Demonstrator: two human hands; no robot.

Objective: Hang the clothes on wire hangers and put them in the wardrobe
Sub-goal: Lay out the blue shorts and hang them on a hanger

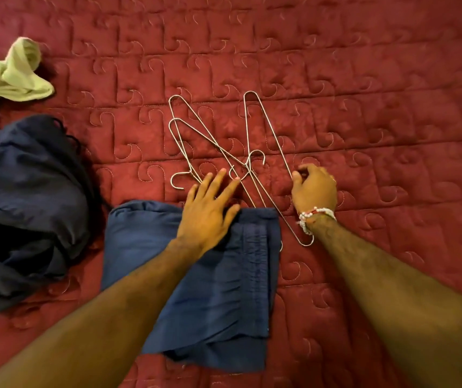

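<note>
Three wire hangers lie crossed on the red quilted bedspread [378, 88]. Two of the hangers [189, 133] overlap on the left; the right hanger [264, 127] runs diagonally toward me. A folded blue garment [224, 292] lies flat in front of me, its top edge over the hangers' lower ends. My left hand [210, 208] rests with spread straight fingers on that top edge and on the hanger wires. My right hand [315, 189], with a beaded band at the wrist, curls its fingers and thumb round the right hanger's wire.
A crumpled dark navy garment [28, 208] lies in a heap at the left. A pale green garment [8, 74] is bunched at the far left edge. The bedspread stretches away ahead and to the right. No wardrobe is in view.
</note>
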